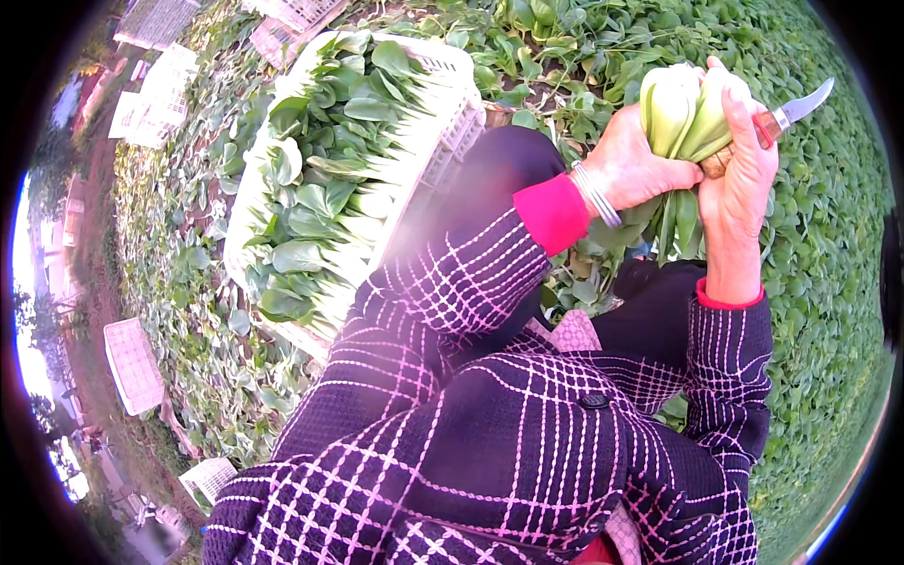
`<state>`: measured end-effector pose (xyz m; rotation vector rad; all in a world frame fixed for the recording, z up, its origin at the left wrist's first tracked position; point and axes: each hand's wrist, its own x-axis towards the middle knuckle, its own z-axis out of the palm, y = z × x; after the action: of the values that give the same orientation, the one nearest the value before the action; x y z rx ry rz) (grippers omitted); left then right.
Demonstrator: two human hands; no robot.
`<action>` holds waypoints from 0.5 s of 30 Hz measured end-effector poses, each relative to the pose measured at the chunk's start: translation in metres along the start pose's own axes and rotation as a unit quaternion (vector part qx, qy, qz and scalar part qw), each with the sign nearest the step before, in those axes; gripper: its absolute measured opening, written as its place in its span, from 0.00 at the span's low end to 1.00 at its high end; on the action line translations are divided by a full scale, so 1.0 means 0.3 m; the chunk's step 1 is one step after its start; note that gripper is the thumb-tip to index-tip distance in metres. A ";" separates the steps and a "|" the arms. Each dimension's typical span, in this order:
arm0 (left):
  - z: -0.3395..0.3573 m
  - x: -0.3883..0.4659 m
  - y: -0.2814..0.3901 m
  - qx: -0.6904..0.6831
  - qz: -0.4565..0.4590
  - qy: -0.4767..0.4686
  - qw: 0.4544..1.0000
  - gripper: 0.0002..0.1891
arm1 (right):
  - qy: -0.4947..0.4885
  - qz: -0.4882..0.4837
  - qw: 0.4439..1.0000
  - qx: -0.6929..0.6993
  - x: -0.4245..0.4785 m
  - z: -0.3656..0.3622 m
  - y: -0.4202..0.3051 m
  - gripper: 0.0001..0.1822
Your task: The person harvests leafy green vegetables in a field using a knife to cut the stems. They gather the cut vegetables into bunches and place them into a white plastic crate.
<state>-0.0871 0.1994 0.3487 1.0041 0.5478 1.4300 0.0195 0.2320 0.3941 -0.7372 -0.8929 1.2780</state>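
Several bok choy heads [674, 116] are bunched between my two hands, pale stem ends up and leaves hanging down. My left hand [632, 159] grips the bunch from its left side, with bracelets at the wrist. My right hand [741, 166] is closed around the wooden handle of a curved knife [805, 106], and its fingers also rest against the stems. The blade points out to the upper right, away from the bunch. Part of the handle is hidden behind the right fingers.
A white plastic crate [448, 152] of laid-in bok choy stands left of my knee. Growing leafy plants [833, 282] cover the ground at right. More crates, one pinkish crate [134, 364] among them, lie farther left near a dirt path [106, 282].
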 end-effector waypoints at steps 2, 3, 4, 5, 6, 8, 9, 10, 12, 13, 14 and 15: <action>-0.050 -0.044 0.080 -0.003 0.034 0.051 0.998 0.24 | -0.045 0.016 0.999 -0.004 -0.028 0.108 -0.005 0.12; -0.070 -0.080 0.147 -0.009 0.031 0.086 0.996 0.22 | -0.064 0.022 0.998 -0.004 -0.048 0.174 -0.004 0.12; -0.105 -0.125 0.191 -0.031 0.045 0.095 0.994 0.21 | -0.082 0.042 0.996 0.002 -0.073 0.234 -0.014 0.13; -0.145 -0.172 0.235 -0.052 0.059 0.102 0.992 0.20 | -0.097 0.060 0.993 0.021 -0.108 0.303 -0.020 0.11; -0.187 -0.215 0.307 -0.086 0.046 0.109 0.989 0.20 | -0.110 0.036 0.991 0.075 -0.113 0.372 -0.032 0.09; -0.305 -0.304 0.400 -0.087 0.038 0.163 0.982 0.18 | -0.144 0.043 0.986 0.070 -0.084 0.406 -0.050 0.07; -0.374 -0.360 0.450 -0.089 0.040 0.197 0.976 0.18 | -0.165 0.054 0.981 0.082 -0.066 0.403 -0.056 0.07; -0.480 -0.429 0.496 -0.093 0.006 0.213 0.973 0.18 | -0.147 0.040 0.987 0.044 -0.101 0.424 -0.056 0.06; -0.646 -0.602 0.543 -0.103 -0.007 0.279 0.955 0.18 | -0.144 0.047 0.988 0.023 -0.120 0.283 -0.038 0.12; -0.761 -0.670 0.553 -0.072 0.017 0.308 0.948 0.18 | -0.136 0.053 0.989 0.010 -0.116 0.239 -0.027 0.11; -0.854 -0.743 0.583 -0.082 0.015 0.371 0.925 0.19 | -0.120 0.065 0.991 -0.010 -0.116 0.224 -0.022 0.10; -0.943 -0.804 0.585 -0.095 0.009 0.429 0.898 0.19 | -0.110 0.079 0.991 -0.020 -0.102 0.176 -0.016 0.09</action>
<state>-0.4463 0.0090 0.2891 0.1687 1.0027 1.8800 -0.0262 0.1999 0.4191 -0.7181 -1.0573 1.5078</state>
